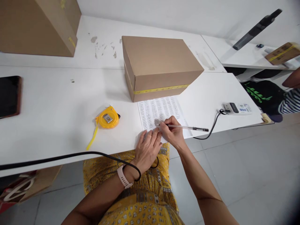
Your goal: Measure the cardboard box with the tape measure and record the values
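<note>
My right hand [174, 134] is closed around a clear pen with a black cap end [187, 127], its tip down on a printed sheet [161, 107]. Rows of small dark print in columns cover that paper. My left hand [148, 145] lies flat with fingers stretched out, over the sheet's near left corner and the table edge. A closed cardboard box [161, 59] with yellow tape stands just behind, at the sheet's far edge. To the left of my hands is a yellow tape measure [108, 118] with a short piece of blade out.
A black phone [9, 96] lies at the far left, below a larger carton [39, 28]. A black cable [70, 154] runs along the front edge to my left wrist. Rightward sit a small white-and-grey device [231, 107] and another person's striped sleeve [290, 101].
</note>
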`<action>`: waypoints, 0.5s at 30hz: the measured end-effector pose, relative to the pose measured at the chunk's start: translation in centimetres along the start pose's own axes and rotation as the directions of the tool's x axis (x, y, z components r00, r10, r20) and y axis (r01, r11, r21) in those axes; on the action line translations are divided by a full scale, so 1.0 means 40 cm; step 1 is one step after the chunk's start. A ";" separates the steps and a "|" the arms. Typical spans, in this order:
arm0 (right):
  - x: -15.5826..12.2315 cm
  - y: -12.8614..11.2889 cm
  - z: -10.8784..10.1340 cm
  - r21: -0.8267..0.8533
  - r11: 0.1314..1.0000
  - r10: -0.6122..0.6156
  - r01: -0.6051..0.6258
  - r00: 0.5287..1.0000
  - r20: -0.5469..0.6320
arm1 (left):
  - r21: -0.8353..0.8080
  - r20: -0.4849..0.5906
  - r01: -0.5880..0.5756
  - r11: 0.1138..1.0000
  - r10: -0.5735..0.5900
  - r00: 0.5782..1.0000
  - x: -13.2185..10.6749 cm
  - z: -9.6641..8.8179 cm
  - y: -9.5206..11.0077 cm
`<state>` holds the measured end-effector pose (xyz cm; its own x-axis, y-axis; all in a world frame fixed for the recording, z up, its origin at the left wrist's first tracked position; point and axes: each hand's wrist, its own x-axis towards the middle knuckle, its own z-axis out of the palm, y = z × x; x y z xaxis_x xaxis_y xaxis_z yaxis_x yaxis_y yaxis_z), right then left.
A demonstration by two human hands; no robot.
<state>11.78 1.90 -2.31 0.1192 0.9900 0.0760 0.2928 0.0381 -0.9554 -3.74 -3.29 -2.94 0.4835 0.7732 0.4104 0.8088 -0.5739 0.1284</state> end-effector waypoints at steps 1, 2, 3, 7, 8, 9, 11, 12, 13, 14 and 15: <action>-0.001 0.000 0.000 -0.009 1.000 -0.003 0.003 1.000 0.001 | -0.007 -0.008 0.001 1.000 -0.001 1.000 0.000 0.002 -0.001; -0.003 -0.001 -0.001 -0.020 1.000 -0.006 0.006 1.000 0.000 | -0.012 -0.016 0.001 1.000 -0.001 1.000 0.000 0.004 -0.002; -0.004 -0.001 -0.001 -0.034 0.999 -0.009 0.009 1.000 -0.001 | -0.016 -0.023 -0.002 1.000 0.001 1.000 0.000 0.005 -0.003; -0.007 0.002 0.002 -0.079 0.997 -0.020 0.020 1.000 0.004 | -0.021 -0.048 -0.012 1.000 0.011 0.999 0.000 0.004 -0.005; -0.007 0.002 0.003 -0.086 0.996 -0.022 0.023 1.000 0.011 | -0.024 -0.052 -0.012 1.000 0.011 0.999 0.000 0.003 -0.005; -0.007 0.002 0.003 -0.092 0.995 -0.024 0.025 1.000 0.018 | -0.027 -0.056 -0.013 1.000 0.012 0.998 0.000 0.003 -0.005; -0.006 0.001 0.004 -0.103 0.994 -0.022 0.024 0.999 0.025 | -0.032 -0.062 -0.016 0.999 0.014 0.998 -0.001 0.003 -0.005; -0.005 0.000 0.004 -0.108 0.994 -0.020 0.023 0.999 0.027 | -0.033 -0.065 -0.018 0.999 0.016 0.998 -0.001 0.003 -0.005; -0.005 -0.002 0.004 -0.110 0.994 -0.019 0.022 0.999 0.028 | -0.034 -0.069 -0.019 0.999 0.017 0.998 -0.001 0.004 -0.005; -0.004 -0.003 0.004 -0.110 0.994 -0.017 0.020 0.999 0.029 | -0.034 -0.072 -0.019 0.999 0.017 0.997 -0.001 0.005 -0.006; -0.004 -0.004 0.004 -0.109 0.994 -0.016 0.019 0.999 0.030 | -0.034 -0.075 -0.017 0.999 0.015 0.997 -0.001 0.005 -0.006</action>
<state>11.59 1.75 -2.21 0.0864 0.9928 0.0830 0.3966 0.0421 -0.9170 -3.87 -3.12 -3.18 0.4690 0.7421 0.4789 0.7882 -0.5963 0.1522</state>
